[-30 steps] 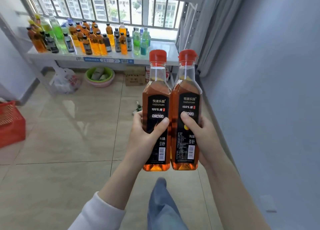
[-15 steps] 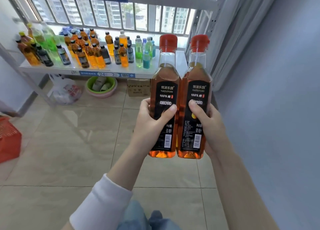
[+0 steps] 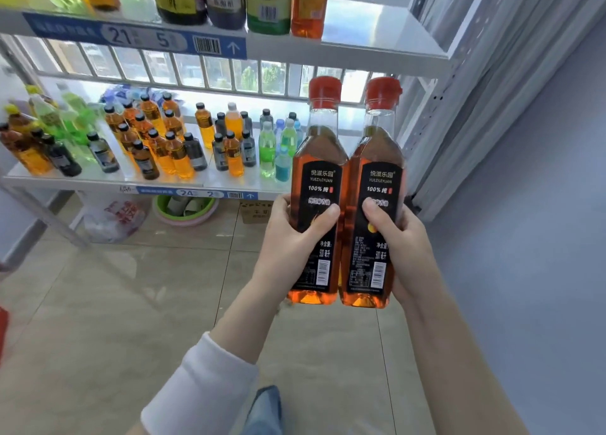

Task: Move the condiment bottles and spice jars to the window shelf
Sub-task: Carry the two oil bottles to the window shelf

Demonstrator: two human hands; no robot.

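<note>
The lower shelf (image 3: 65, 182) runs left of the left hand (image 3: 292, 241) and beyond it, crowded with small upright bottles (image 3: 170, 139) in orange, dark, green and blue. The upper shelf (image 3: 377, 28) hangs above that hand, with bigger bottles (image 3: 226, 1) standing up-left of it. On the floor (image 3: 114, 303), just left of the hand under the lower shelf, sit a carton (image 3: 254, 211), a basin (image 3: 185, 210) and a bag (image 3: 114, 218).

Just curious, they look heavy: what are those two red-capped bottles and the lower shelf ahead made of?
The left bottle, in the left hand, and the right bottle, in the right hand, look like clear glossy plastic: amber liquid shows through; glass is possible. Their red caps look like opaque plastic. The lower shelf looks like white painted metal, smooth, slightly shiny.
</note>
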